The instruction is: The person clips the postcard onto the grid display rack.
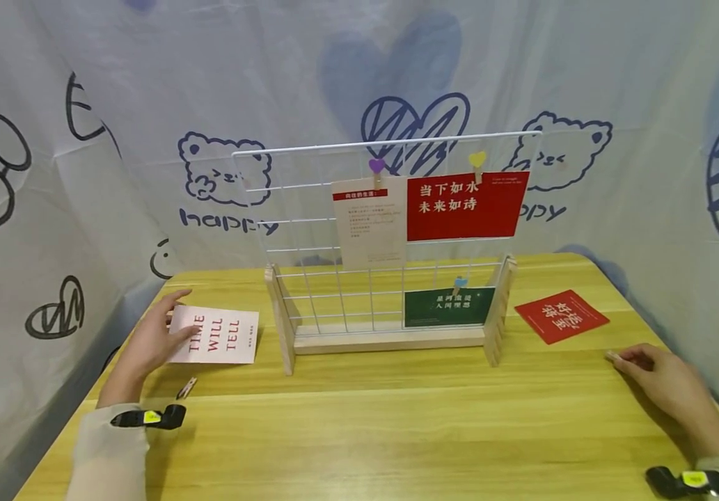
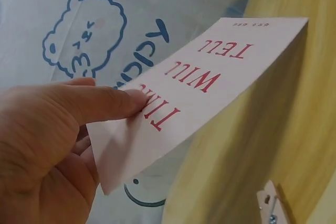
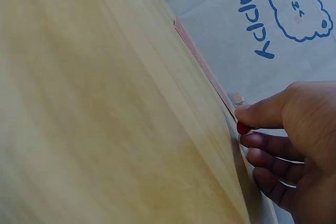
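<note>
Head: left hand (image 1: 151, 339) grips card (image 1: 230, 337), right hand (image 1: 666, 383) clothespin (image 1: 612, 355), near table edges (image 1: 616, 304)

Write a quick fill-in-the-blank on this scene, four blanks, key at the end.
1. The left hand holds a white rectangular paper card printed with the red words TIME WILL ____.
2. The yellow heart-topped wooden clip holds a ____ card with white lettering.
3. A small wooden clip with a ____ top holds the green rectangular paper card.
4. In all, ____ cards are clipped to the white wire grid.

Missing words: TELL; red; blue; three.
</note>
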A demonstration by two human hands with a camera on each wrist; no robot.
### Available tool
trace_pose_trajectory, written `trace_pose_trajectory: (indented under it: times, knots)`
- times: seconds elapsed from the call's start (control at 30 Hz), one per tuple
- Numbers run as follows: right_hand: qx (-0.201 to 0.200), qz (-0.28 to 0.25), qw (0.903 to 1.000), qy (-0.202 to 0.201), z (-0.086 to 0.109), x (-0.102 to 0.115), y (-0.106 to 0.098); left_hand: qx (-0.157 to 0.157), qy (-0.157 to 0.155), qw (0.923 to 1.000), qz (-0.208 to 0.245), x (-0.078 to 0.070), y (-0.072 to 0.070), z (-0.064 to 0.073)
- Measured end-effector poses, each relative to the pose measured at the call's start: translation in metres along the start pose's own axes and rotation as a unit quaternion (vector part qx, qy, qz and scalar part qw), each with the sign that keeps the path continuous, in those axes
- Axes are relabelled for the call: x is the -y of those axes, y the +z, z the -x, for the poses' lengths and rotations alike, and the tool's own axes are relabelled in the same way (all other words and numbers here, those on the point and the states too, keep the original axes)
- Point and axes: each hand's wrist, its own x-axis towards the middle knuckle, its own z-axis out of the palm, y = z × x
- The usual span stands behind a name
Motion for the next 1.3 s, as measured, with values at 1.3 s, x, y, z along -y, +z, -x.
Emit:
trace_pose_trajectory:
  times: [1.3]
  knots:
    - [-0.058,-0.06,0.9912,-0.103,-0.002,0.036,-0.026,-0.117,0.048,0.9918,-0.015,-0.045,-0.032,0.019]
